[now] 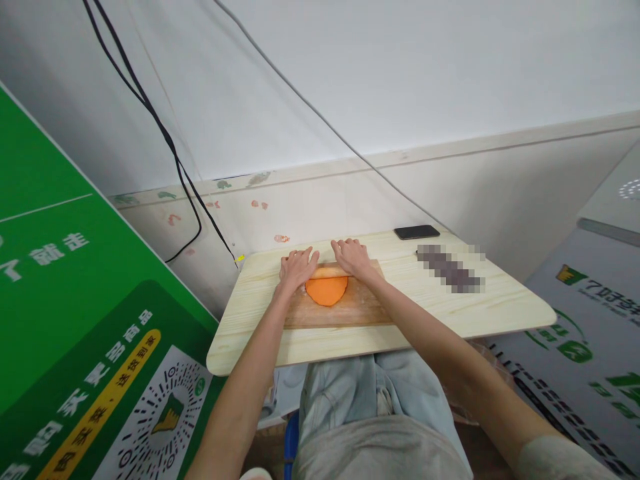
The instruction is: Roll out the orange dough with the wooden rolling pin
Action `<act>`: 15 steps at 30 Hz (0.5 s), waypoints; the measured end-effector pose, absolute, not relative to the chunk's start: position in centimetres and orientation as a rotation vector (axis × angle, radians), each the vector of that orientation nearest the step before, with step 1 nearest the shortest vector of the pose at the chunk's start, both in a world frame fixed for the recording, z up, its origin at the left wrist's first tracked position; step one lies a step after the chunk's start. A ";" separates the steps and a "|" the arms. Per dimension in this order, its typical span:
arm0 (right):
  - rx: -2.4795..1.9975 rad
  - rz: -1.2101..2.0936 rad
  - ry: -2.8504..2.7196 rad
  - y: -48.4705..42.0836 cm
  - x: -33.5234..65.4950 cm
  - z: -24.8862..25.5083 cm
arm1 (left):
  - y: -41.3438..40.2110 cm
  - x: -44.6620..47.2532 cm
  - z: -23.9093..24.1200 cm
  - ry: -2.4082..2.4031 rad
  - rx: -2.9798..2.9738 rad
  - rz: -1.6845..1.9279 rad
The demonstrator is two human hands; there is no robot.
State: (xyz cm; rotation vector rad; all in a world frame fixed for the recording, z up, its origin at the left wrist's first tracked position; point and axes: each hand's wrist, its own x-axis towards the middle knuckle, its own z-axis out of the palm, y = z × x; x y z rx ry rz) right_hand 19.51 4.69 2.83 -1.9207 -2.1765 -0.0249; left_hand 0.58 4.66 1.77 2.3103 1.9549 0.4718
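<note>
A flat orange disc of dough (326, 290) lies on a brown wooden board (345, 312), which rests on a pale wooden tabletop (490, 307). A wooden rolling pin (330, 271) lies across the far edge of the dough. My left hand (298, 265) presses flat on the pin's left end, fingers stretched out. On the pin's right end my right hand (353, 256) lies flat the same way. Both forearms reach out over my lap.
A black phone (417, 232) lies at the tabletop's far edge. A blurred-out dark object (450, 268) sits on the right of the table. A green printed panel (75, 320) stands at left, a grey printed box (595, 313) at right. Black cables (165, 140) hang on the white wall.
</note>
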 end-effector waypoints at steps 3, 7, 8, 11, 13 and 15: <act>-1.904 -0.048 -2.225 4.0 19.5 2.5 | 4.2 0.7 1.7 1.976 2.340 0.483; -1.900 -0.096 -2.234 2.0 19.4 1.8 | 2.9 0.6 1.1 2.004 2.421 0.532; -1.898 -0.107 -2.222 1.6 19.4 1.7 | 2.6 0.6 0.9 2.016 2.436 0.554; -1.908 -0.068 -2.191 1.3 19.3 1.6 | 1.9 0.4 0.4 2.046 2.462 0.640; -1.942 0.014 -2.180 2.1 19.3 1.8 | 1.7 0.4 0.1 2.046 2.456 0.708; -1.991 0.116 -2.170 3.3 19.3 2.3 | 1.7 0.4 -0.1 2.032 2.442 0.761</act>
